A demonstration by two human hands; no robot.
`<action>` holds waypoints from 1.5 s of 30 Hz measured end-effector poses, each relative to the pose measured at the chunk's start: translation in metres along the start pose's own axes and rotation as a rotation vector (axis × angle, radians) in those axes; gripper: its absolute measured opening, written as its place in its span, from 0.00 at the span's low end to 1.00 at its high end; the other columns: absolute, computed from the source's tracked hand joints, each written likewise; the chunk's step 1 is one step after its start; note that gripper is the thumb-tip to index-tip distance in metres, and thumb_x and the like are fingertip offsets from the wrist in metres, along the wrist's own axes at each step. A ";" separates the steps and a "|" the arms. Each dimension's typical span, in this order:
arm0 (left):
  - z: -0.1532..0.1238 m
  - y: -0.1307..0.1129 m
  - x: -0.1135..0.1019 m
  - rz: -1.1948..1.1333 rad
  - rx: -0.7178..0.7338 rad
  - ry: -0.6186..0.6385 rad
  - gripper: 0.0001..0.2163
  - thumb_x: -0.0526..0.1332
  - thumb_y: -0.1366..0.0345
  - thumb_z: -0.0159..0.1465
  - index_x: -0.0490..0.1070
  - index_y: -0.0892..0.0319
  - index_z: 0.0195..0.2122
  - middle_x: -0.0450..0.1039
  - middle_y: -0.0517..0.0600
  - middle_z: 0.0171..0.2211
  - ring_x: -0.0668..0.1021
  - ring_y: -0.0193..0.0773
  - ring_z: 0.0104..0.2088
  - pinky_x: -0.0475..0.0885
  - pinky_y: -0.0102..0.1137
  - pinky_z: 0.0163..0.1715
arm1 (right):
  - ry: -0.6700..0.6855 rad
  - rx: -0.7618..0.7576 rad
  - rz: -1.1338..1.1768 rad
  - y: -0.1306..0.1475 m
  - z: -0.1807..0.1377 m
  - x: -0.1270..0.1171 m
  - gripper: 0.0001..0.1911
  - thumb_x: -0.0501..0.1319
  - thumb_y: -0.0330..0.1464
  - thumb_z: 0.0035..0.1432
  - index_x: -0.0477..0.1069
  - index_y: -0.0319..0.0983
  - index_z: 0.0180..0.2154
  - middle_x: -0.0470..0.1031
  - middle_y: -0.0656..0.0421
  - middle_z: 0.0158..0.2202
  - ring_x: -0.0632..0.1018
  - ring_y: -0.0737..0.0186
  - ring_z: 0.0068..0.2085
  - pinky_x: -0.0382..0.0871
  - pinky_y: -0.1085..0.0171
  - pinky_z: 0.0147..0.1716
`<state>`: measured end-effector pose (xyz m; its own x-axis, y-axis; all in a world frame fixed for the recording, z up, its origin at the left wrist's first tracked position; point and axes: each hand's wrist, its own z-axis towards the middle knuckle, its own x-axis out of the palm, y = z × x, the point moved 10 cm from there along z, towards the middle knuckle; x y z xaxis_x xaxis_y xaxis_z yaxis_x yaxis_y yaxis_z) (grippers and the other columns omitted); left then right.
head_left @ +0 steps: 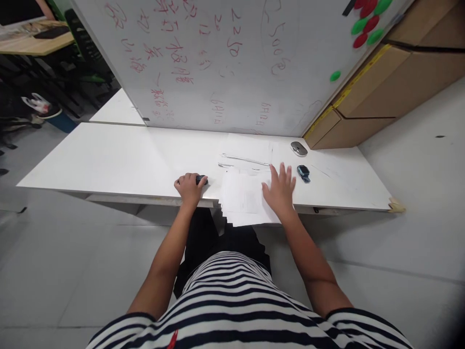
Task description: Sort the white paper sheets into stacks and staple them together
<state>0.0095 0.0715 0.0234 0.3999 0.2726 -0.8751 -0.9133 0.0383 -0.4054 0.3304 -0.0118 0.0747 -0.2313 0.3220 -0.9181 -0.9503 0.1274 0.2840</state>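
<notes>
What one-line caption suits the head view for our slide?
Left hand closed on a small dark object, right hand spread flat on loose papers at the white table edge.

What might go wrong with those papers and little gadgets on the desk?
The paper stack under the right hand overhangs the table edge, so it may slide off. The small blue object sits beside the spread fingers and might get knocked. The left hand grips a dark object near the edge; it could drop.

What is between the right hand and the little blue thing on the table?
Nothing visible. The right hand lies open on the papers, and the blue thing sits just past its fingertips on bare table. The left hand grips a dark object.
</notes>
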 end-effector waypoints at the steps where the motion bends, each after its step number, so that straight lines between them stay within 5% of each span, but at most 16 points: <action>1: 0.000 -0.001 0.000 0.001 -0.002 -0.003 0.18 0.52 0.47 0.65 0.72 0.53 0.43 0.73 0.55 0.47 0.67 0.52 0.52 0.51 0.47 0.56 | 0.021 -0.046 0.017 0.007 0.022 0.006 0.30 0.51 0.36 0.64 0.53 0.38 0.66 0.45 0.45 0.70 0.43 0.39 0.70 0.42 0.36 0.62; 6: -0.002 -0.003 0.000 -0.006 0.013 -0.002 0.18 0.51 0.48 0.66 0.73 0.53 0.44 0.72 0.56 0.48 0.67 0.53 0.53 0.49 0.47 0.56 | 0.312 -0.207 0.013 0.021 0.124 0.072 0.29 0.51 0.36 0.66 0.54 0.35 0.66 0.55 0.48 0.68 0.55 0.50 0.68 0.52 0.51 0.63; 10: -0.002 -0.001 0.000 0.006 0.013 -0.010 0.18 0.51 0.47 0.66 0.72 0.52 0.43 0.73 0.55 0.46 0.69 0.51 0.51 0.50 0.47 0.56 | 0.498 -0.259 -0.107 0.018 0.150 0.112 0.31 0.57 0.37 0.64 0.55 0.35 0.65 0.67 0.44 0.61 0.68 0.48 0.60 0.62 0.54 0.55; 16: -0.004 0.001 -0.001 0.012 0.055 -0.085 0.17 0.52 0.48 0.66 0.73 0.53 0.41 0.75 0.53 0.43 0.70 0.49 0.49 0.52 0.45 0.56 | 0.465 -0.322 -0.166 0.025 0.141 0.119 0.13 0.55 0.27 0.63 0.72 0.31 0.47 0.78 0.40 0.45 0.78 0.51 0.46 0.66 0.56 0.47; 20: -0.004 0.002 -0.003 -0.003 0.091 -0.179 0.16 0.55 0.49 0.65 0.74 0.55 0.38 0.76 0.54 0.40 0.72 0.48 0.46 0.52 0.45 0.54 | 0.430 -0.317 -0.184 0.035 0.142 0.116 0.12 0.55 0.28 0.62 0.74 0.31 0.42 0.79 0.41 0.40 0.79 0.49 0.43 0.68 0.55 0.44; 23: -0.003 0.002 -0.004 -0.008 0.105 -0.214 0.16 0.56 0.49 0.64 0.74 0.55 0.38 0.76 0.54 0.39 0.72 0.48 0.46 0.52 0.45 0.54 | 0.407 -0.321 -0.168 0.031 0.143 0.103 0.16 0.53 0.34 0.64 0.73 0.35 0.48 0.79 0.45 0.45 0.77 0.48 0.47 0.68 0.54 0.48; 26: -0.002 0.003 -0.002 -0.015 0.103 -0.207 0.16 0.56 0.49 0.64 0.74 0.55 0.39 0.76 0.55 0.41 0.71 0.50 0.46 0.52 0.45 0.53 | 0.219 -0.226 -0.118 -0.008 0.133 0.065 0.23 0.48 0.35 0.66 0.64 0.37 0.59 0.72 0.47 0.56 0.71 0.51 0.57 0.62 0.54 0.55; 30: 0.000 0.003 -0.001 -0.044 0.106 -0.193 0.17 0.55 0.49 0.64 0.74 0.56 0.39 0.76 0.55 0.41 0.71 0.51 0.47 0.51 0.45 0.53 | -0.300 0.195 -0.080 -0.118 0.078 -0.008 0.26 0.46 0.32 0.64 0.58 0.31 0.61 0.66 0.42 0.60 0.67 0.49 0.60 0.61 0.50 0.56; 33: 0.001 0.002 -0.002 -0.040 0.103 -0.199 0.17 0.55 0.49 0.64 0.74 0.56 0.39 0.76 0.55 0.40 0.70 0.51 0.47 0.51 0.45 0.53 | -0.243 0.319 -0.177 -0.167 0.043 -0.004 0.27 0.51 0.39 0.62 0.61 0.33 0.59 0.59 0.41 0.64 0.57 0.40 0.65 0.53 0.39 0.58; 36: 0.001 0.001 -0.002 -0.030 0.100 -0.197 0.17 0.55 0.49 0.64 0.74 0.57 0.39 0.76 0.55 0.41 0.70 0.51 0.47 0.51 0.45 0.53 | -0.094 0.347 -0.231 -0.185 0.031 0.014 0.28 0.50 0.44 0.62 0.65 0.34 0.57 0.54 0.42 0.67 0.49 0.36 0.67 0.43 0.33 0.59; 45: 0.002 0.003 0.001 -0.036 0.090 -0.199 0.18 0.55 0.49 0.63 0.74 0.57 0.40 0.75 0.56 0.41 0.70 0.51 0.47 0.51 0.45 0.53 | -0.146 0.446 -0.042 -0.195 0.013 0.031 0.43 0.51 0.48 0.60 0.39 0.34 0.68 0.47 0.40 0.69 0.49 0.42 0.68 0.46 0.36 0.61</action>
<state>0.0069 0.0737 0.0221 0.4175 0.4535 -0.7874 -0.9054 0.1345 -0.4026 0.5108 -0.0139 -0.0055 -0.1320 0.4322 -0.8920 -0.7685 0.5238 0.3676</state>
